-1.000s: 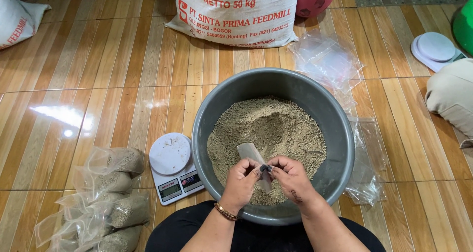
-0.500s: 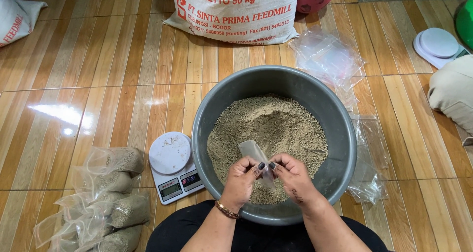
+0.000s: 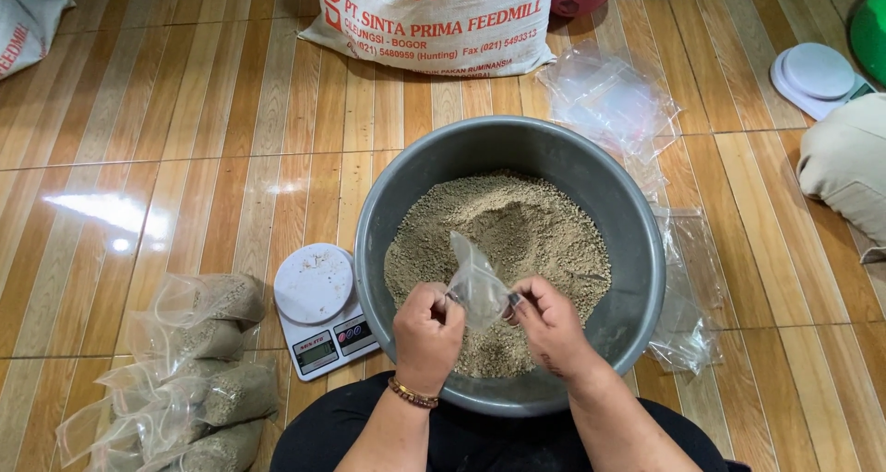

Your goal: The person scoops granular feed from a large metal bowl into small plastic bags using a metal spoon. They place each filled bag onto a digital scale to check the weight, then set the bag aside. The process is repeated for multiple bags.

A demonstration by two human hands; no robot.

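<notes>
Hands meet low in the middle of the frame, over the near part of a grey basin (image 3: 646, 250) heaped with tan feed (image 3: 517, 223). The left hand (image 3: 426, 329) and the right hand (image 3: 546, 322) each pinch one side of a small clear bag (image 3: 477, 286), fingers closed on its edges. The bag stands slightly tilted above the feed, between the two hands, and looks empty.

Judging by this, the step in hand is opening the bag's mouth before filling. The next move seems to call for parting the two plastic layers fully, then freeing one hand to scoop while the other keeps the mouth wide — thin film tends to cling, so a firm pinch matters.

Left of the basin, just beside its rim, sits a white scale (image 3: 321, 308) with a round pan. At the lower left lie filled bags (image 3: 198, 380), piled together. Spare clear bags (image 3: 609, 98) are spread at the upper right and along the basin's right side. A large white sack (image 3: 434, 20) stands at the top centre — a second scale (image 3: 817, 73) shows at the upper right. All of it rests on a glossy floor (image 3: 138, 158) of wood-look planks, with glare at left.
</notes>
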